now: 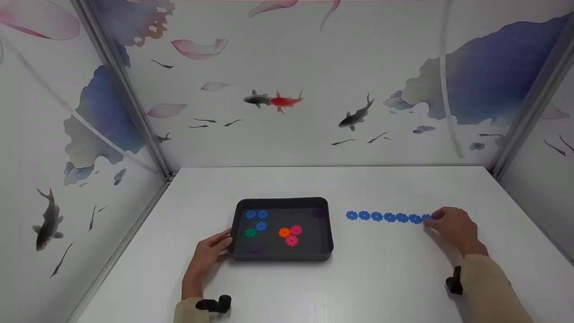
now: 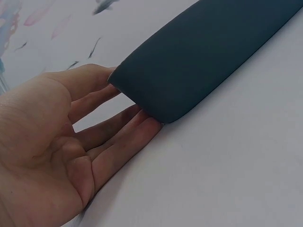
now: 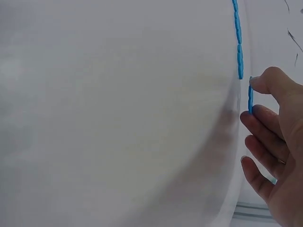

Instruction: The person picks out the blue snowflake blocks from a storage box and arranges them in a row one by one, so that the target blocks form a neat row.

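My right hand (image 1: 455,226) pinches a blue flower-shaped plastic piece (image 3: 250,97) between thumb and fingertips. That piece is at the right end of a straight row of several matching blue pieces (image 1: 389,217) on the table; the right wrist view shows it slightly offset from the nearest piece in the row (image 3: 240,61). At the tray's left side, my left hand (image 1: 207,255) grips the dark grey tray (image 1: 282,257), thumb at the rim and other fingers low against its corner, as the left wrist view shows.
Inside the tray lie three blue flower pieces (image 1: 261,226), a green one (image 1: 250,233), an orange one (image 1: 284,232), two pink ones (image 1: 291,241) and two dark purple ones (image 1: 255,248). Patterned panels (image 1: 291,134) enclose the white table (image 1: 358,287) at the back and sides.
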The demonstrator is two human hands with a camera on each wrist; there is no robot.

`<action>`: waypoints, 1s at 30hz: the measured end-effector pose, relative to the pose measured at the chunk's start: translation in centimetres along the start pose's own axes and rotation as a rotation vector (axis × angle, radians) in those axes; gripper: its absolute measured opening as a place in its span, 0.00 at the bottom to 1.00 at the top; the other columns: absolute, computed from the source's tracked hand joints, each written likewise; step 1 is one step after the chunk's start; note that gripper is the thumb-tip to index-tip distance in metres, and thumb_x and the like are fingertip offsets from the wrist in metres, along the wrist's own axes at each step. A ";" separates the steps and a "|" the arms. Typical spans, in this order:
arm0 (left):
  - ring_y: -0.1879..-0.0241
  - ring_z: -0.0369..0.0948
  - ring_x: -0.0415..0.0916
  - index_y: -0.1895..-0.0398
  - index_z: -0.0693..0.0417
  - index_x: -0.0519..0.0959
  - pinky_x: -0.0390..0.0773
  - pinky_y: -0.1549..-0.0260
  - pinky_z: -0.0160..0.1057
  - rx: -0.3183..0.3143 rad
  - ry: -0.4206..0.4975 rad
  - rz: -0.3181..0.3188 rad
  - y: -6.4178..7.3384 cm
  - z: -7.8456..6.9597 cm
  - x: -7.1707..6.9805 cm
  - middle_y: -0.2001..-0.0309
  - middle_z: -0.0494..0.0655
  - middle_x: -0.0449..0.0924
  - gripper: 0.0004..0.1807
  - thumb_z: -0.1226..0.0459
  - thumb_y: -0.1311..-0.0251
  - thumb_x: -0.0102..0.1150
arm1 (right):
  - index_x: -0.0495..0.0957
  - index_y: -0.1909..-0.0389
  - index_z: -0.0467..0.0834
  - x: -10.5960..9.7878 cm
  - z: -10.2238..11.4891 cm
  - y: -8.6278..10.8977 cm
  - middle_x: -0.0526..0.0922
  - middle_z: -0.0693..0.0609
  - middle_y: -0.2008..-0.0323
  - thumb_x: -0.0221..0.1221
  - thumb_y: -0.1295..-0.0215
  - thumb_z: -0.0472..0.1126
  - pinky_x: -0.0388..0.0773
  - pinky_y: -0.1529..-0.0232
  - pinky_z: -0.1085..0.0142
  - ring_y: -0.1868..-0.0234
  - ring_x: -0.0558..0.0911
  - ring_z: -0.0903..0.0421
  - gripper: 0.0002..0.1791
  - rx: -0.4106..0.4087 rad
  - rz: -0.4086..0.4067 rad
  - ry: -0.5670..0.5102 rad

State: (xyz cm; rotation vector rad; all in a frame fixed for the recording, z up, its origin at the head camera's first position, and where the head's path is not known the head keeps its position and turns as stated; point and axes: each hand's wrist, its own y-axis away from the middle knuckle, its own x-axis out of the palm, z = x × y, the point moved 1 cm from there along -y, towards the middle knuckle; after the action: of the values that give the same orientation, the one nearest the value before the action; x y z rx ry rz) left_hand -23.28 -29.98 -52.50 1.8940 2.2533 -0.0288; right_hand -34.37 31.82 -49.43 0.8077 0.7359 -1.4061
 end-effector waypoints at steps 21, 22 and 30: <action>0.42 0.48 0.80 0.34 0.51 0.77 0.81 0.43 0.49 -0.006 -0.022 0.010 0.0 0.4 0.0 0.33 0.58 0.75 0.25 0.56 0.32 0.62 | 0.75 0.43 0.29 0.6 -0.5 0.2 0.78 0.30 0.46 0.57 0.29 0.52 0.73 0.45 0.36 0.46 0.76 0.33 0.29 0.028 0.008 -0.066; 0.42 0.48 0.80 0.34 0.51 0.77 0.81 0.43 0.49 -0.005 -0.022 0.009 0.0 0.4 0.0 0.33 0.58 0.75 0.25 0.56 0.32 0.62 | 0.74 0.42 0.29 0.6 -0.5 0.2 0.78 0.29 0.46 0.57 0.29 0.52 0.73 0.44 0.36 0.46 0.76 0.33 0.29 0.028 0.011 -0.072; 0.41 0.50 0.79 0.33 0.53 0.76 0.80 0.42 0.51 0.002 -0.005 0.009 0.0 0.0 0.0 0.33 0.60 0.74 0.24 0.59 0.31 0.60 | 0.72 0.39 0.29 0.2 0.7 -0.1 0.76 0.27 0.41 0.57 0.29 0.54 0.72 0.43 0.37 0.43 0.75 0.31 0.33 0.035 -0.009 -0.066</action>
State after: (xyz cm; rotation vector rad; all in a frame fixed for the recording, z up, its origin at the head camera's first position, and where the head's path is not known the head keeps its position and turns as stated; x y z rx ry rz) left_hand -23.32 -30.03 -52.50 1.9020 2.2423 -0.0343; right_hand -34.52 31.12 -49.16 0.7827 0.6663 -1.4507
